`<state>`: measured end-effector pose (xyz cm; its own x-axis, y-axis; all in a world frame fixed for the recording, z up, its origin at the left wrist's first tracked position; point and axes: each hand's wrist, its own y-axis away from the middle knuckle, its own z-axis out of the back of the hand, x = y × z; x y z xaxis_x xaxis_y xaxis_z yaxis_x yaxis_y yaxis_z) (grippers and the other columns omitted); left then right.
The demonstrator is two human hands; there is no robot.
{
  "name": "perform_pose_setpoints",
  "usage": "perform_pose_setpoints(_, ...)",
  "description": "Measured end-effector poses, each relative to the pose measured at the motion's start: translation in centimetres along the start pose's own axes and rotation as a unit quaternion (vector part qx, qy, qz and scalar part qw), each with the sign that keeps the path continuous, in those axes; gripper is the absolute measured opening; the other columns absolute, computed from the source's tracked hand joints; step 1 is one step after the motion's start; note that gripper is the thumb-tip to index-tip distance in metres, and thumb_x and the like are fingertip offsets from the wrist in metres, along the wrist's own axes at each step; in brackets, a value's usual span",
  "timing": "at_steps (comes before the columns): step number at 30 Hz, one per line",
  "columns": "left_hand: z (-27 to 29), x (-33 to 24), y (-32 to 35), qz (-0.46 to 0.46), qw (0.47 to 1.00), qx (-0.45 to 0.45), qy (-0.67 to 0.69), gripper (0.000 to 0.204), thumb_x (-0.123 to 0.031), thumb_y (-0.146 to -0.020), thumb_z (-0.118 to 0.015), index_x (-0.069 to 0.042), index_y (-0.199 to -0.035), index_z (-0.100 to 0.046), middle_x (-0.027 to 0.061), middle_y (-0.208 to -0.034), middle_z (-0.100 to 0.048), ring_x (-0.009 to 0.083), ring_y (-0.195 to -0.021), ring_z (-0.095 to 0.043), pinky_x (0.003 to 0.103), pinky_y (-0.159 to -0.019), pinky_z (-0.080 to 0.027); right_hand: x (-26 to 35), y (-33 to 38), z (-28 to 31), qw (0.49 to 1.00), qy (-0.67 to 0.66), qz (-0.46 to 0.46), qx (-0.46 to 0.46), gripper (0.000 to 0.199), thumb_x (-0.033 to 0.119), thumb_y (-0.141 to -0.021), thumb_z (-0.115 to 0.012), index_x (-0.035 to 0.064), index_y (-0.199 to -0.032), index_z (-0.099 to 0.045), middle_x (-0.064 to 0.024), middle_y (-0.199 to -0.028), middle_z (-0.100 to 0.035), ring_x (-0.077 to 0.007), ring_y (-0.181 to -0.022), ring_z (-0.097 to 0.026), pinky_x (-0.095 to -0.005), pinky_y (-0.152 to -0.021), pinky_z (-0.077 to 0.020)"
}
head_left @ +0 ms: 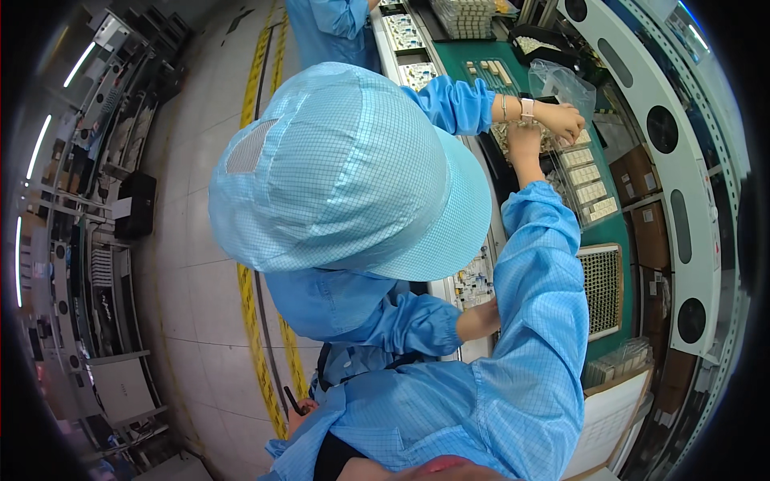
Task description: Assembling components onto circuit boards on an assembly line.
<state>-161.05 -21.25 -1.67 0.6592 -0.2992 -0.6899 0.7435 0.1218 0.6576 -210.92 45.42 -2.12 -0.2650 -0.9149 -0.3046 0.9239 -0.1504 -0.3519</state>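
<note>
My right arm reaches far up across the bench. My right hand (525, 151) is beside a black bin of small pale parts (499, 138), its fingers mostly hidden at the co-worker's wrist. Low on the left, my left hand (298, 415) is closed around a slim black stick-shaped thing (290, 398). A co-worker in a light blue cap (353, 168) leans in front of me. That person's far hand (564, 122), with a pale wristband, bends over clear trays of white blocks (584, 175). Their near hand (479, 321) is by a circuit board (475, 280).
A framed grid tray (603, 290) lies on the green mat (603, 232). More circuit boards (405, 32) line the track beyond. Clear plastic bags (561, 84) and brown cartons (648, 232) are at the right. Another person's blue sleeve (329, 28) shows at the top.
</note>
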Motion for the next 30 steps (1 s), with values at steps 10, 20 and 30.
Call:
perform_pose_setpoints(10, 2.4, 0.3, 0.4, 0.01, 1.0, 0.015, -0.015, 0.005, -0.006, -0.083, -0.068, -0.002, -0.08, -0.065, -0.0034, -0.069, -0.057, 0.0052, -0.061, -0.048, 0.022, -0.055, -0.036, 0.8, 0.0, 2.4, 0.999, 0.02, -0.045, 0.003, 0.045, 0.045, -0.089, -0.061, 0.0028, -0.094, -0.074, -0.0156, -0.094, -0.073, -0.03, -0.094, -0.069, -0.0427, -0.088, -0.0495)
perform_pose_setpoints(20, 4.9, -3.7, -2.3, -0.002, 0.997, 0.063, -0.046, 0.005, -0.005, -0.083, -0.068, -0.003, -0.08, -0.065, -0.0033, -0.071, -0.056, 0.0053, -0.064, -0.048, 0.021, -0.057, -0.036, -0.2, 3.8, 5.1, 0.983, -0.146, -0.099, 0.056, 0.041, 0.036, -0.096, -0.049, 0.0079, -0.083, -0.076, -0.014, -0.08, -0.072, -0.0304, -0.072, -0.071, -0.0446, -0.063, -0.0541)
perform_pose_setpoints(30, 12.8, -1.2, -11.6, -0.051, 0.974, 0.199, -0.098, 0.006, -0.007, -0.085, -0.068, -0.004, -0.082, -0.065, -0.0041, -0.072, -0.057, 0.0047, -0.065, -0.051, 0.021, -0.058, -0.039, -0.6, 16.3, 14.9, 0.07, -0.962, -0.263, -0.012, 0.049, 0.019, -0.101, -0.033, -0.0084, -0.141, -0.036, -0.0276, -0.139, -0.05, -0.0379, -0.117, -0.06, -0.0437, -0.087, -0.0562)
